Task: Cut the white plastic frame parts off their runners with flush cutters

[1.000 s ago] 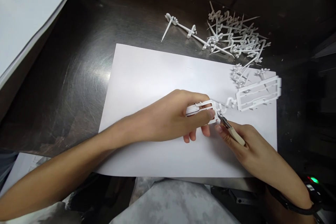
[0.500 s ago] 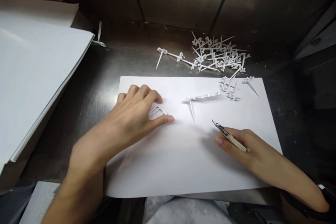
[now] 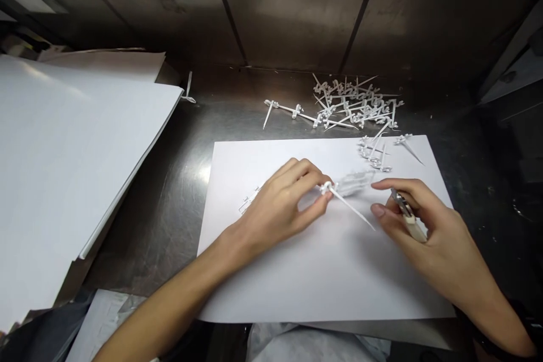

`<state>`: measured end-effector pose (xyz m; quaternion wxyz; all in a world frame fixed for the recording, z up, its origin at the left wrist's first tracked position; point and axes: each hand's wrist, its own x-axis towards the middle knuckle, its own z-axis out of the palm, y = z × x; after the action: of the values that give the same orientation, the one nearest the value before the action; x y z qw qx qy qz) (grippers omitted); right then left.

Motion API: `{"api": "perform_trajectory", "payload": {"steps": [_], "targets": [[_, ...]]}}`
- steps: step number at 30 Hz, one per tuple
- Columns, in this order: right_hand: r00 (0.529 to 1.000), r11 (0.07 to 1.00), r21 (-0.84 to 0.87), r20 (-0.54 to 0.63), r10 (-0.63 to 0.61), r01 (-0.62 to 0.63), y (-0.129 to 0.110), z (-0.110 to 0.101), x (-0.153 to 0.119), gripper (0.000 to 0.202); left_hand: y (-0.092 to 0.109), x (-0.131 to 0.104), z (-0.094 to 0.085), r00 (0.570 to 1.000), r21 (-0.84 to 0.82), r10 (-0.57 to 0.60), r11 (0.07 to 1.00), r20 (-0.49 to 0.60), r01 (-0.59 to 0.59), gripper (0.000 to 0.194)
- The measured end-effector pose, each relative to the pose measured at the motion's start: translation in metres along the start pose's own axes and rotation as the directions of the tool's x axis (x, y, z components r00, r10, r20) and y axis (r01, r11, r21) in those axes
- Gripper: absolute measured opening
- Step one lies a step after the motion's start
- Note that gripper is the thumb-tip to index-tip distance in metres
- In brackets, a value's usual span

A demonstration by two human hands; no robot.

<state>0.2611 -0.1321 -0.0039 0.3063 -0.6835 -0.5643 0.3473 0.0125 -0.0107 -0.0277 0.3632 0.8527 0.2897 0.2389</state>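
My left hand (image 3: 282, 198) pinches one end of a white plastic sprue (image 3: 354, 184) between thumb and fingertips, just above a sheet of white paper (image 3: 322, 288). The sprue is blurred toward the right, and a thin pointed spike (image 3: 354, 212) slants down from the pinched end. In my right hand (image 3: 441, 243) a pair of side cutters (image 3: 409, 216) with cream handles lies against the palm. Its thumb and forefinger are spread near the sprue's far end. Small white frame-shaped pieces (image 3: 247, 202) lie on the paper, partly hidden behind my left hand.
Behind the paper, a pile of white sprues (image 3: 356, 102) lies on the metal table (image 3: 169, 181), some reaching onto the paper's far right corner. A stack of large white sheets (image 3: 85, 141) stands at left. A metal wall (image 3: 288, 17) closes off the back.
My left hand has moved right, from beside the frame-shaped pieces, and taken hold of the sprue, lifting it. My right hand has shifted right with the cutters drawn into the palm. The view has tilted up.
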Motion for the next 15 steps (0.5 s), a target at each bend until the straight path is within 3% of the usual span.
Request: {"api": "perform_trajectory", "payload": {"steps": [2, 4, 6, 9, 12, 15], "targets": [[1.0, 1.0, 0.011, 0.018, -0.01, 0.01, 0.001, 0.0, 0.001, 0.031, 0.01, 0.0, -0.004, 0.998, -0.182, -0.033, 0.982, 0.059, 0.044, 0.02], [0.992, 0.999, 0.04, 0.125, 0.019, -0.024, 0.003, 0.001, 0.001, 0.024, 0.018, 0.0, -0.003, 0.98, -0.417, -0.15, 0.889, 0.13, 0.191, 0.022], [0.974, 0.995, 0.065, 0.22, 0.053, -0.069, 0.003, 0.003, 0.0, 0.028, 0.022, 0.0, 0.003, 0.927, -0.664, -0.303, 0.649, 0.223, 0.372, 0.026], [0.957, 0.988, 0.087, 0.273, 0.101, -0.129, 0.002, 0.006, 0.0, 0.037, 0.021, 0.003, 0.013, 0.81, -0.844, -0.417, 0.159, 0.413, 0.512, 0.028], [0.965, 0.981, 0.125, 0.234, 0.117, -0.149, 0.002, 0.004, 0.002, 0.033, 0.018, 0.006, 0.011, 0.731, -0.837, -0.416, -0.189, 0.542, 0.513, 0.023], [0.98, 0.979, 0.158, 0.171, 0.104, -0.132, 0.004, -0.001, 0.003, 0.03, 0.017, 0.008, 0.001, 0.664, -0.776, -0.416, -0.442, 0.621, 0.45, 0.025]]}}
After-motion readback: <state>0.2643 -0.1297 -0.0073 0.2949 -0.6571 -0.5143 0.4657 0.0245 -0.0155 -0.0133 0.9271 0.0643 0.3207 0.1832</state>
